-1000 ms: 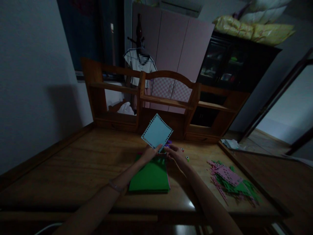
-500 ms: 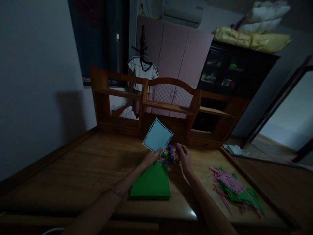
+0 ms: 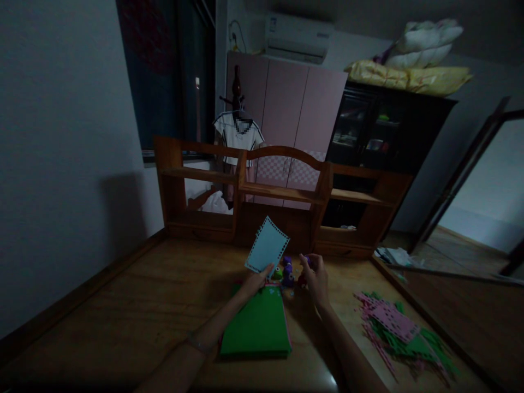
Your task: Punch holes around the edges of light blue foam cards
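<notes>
My left hand (image 3: 258, 278) grips a light blue sheet of paper (image 3: 268, 246) by its lower corner. The sheet is tilted up, with rows of small holes along its edges. My right hand (image 3: 317, 278) is closed, with a small purple object (image 3: 307, 261) at its fingertips, its kind too dark to tell. Between the hands stand purple figure-like pieces (image 3: 288, 275) and a green one with eyes (image 3: 278, 273). Close to my right fingers is a small red piece (image 3: 302, 280). Below my left hand lies a stack of green paper (image 3: 257, 325), with tiny blue bits on its top edge.
At the right of the wooden table (image 3: 164, 305) lies a loose pile of pink and green paper strips (image 3: 426, 349), with a holed pink sheet (image 3: 395, 321) on top. A wooden shelf unit (image 3: 282, 191) lines the table's back edge.
My view has tipped upward, so everything sits lower. The blue sheet has turned and tilted in my left hand. My right hand has shifted slightly away from the sheet.
</notes>
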Demonstrator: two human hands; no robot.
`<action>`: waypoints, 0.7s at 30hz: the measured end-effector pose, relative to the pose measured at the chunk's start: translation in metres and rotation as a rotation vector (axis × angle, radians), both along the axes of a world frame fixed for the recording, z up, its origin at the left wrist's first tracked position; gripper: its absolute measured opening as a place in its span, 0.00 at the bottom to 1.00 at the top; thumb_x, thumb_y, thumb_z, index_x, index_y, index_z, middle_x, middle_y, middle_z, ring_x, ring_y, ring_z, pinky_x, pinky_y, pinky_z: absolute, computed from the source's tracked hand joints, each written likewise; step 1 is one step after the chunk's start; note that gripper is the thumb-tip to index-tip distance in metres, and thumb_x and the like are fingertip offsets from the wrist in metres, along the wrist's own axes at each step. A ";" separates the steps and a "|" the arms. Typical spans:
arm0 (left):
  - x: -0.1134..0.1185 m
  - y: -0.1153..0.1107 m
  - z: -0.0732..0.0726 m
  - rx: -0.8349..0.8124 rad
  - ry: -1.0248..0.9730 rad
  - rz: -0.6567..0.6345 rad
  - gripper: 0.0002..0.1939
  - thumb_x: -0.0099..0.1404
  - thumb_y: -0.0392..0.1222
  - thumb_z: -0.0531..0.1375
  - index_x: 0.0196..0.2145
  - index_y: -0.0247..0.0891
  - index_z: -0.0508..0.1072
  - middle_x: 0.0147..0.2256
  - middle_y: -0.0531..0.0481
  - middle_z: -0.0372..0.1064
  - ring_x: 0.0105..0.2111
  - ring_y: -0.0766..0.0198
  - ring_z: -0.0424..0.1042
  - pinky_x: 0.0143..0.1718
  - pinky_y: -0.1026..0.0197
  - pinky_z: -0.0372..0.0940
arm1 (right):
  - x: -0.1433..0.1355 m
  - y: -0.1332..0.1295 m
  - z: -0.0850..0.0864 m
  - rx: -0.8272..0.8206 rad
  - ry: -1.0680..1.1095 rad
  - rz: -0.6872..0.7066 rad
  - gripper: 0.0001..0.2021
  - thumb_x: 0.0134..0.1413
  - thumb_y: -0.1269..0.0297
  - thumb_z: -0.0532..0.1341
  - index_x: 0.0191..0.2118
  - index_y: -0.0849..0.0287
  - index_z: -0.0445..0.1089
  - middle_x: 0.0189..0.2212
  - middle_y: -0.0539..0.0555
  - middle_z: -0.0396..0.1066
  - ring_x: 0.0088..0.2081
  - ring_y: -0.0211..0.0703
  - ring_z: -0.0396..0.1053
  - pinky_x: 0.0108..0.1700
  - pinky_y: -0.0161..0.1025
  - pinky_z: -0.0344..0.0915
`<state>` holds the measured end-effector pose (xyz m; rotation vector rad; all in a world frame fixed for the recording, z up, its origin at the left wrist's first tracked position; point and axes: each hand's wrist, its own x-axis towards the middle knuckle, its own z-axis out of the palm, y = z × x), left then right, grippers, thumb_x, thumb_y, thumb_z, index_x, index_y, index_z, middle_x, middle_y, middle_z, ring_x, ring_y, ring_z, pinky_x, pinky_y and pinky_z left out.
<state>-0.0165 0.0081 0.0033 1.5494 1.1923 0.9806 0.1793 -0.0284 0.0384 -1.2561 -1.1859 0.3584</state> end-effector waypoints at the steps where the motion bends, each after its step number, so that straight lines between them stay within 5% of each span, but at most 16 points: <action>1: 0.000 0.001 -0.002 -0.048 0.002 0.004 0.30 0.54 0.69 0.49 0.14 0.40 0.58 0.11 0.56 0.51 0.15 0.67 0.56 0.23 0.63 0.54 | -0.001 -0.001 0.001 -0.015 -0.018 0.009 0.19 0.49 0.46 0.59 0.38 0.58 0.66 0.32 0.55 0.71 0.31 0.45 0.68 0.32 0.38 0.63; 14: 0.003 0.006 -0.007 -0.182 -0.110 0.030 0.31 0.47 0.74 0.50 0.16 0.40 0.59 0.12 0.57 0.50 0.15 0.67 0.53 0.22 0.63 0.51 | -0.025 -0.010 0.008 -0.137 -0.099 0.155 0.18 0.48 0.47 0.59 0.42 0.53 0.71 0.34 0.58 0.74 0.36 0.54 0.72 0.32 0.44 0.67; 21: 0.003 0.003 0.003 -0.242 -0.067 0.035 0.32 0.46 0.75 0.50 0.13 0.41 0.58 0.10 0.56 0.48 0.15 0.66 0.53 0.23 0.62 0.52 | -0.024 -0.008 0.006 -0.129 -0.144 0.174 0.16 0.49 0.50 0.58 0.41 0.50 0.72 0.37 0.57 0.74 0.40 0.56 0.71 0.38 0.47 0.67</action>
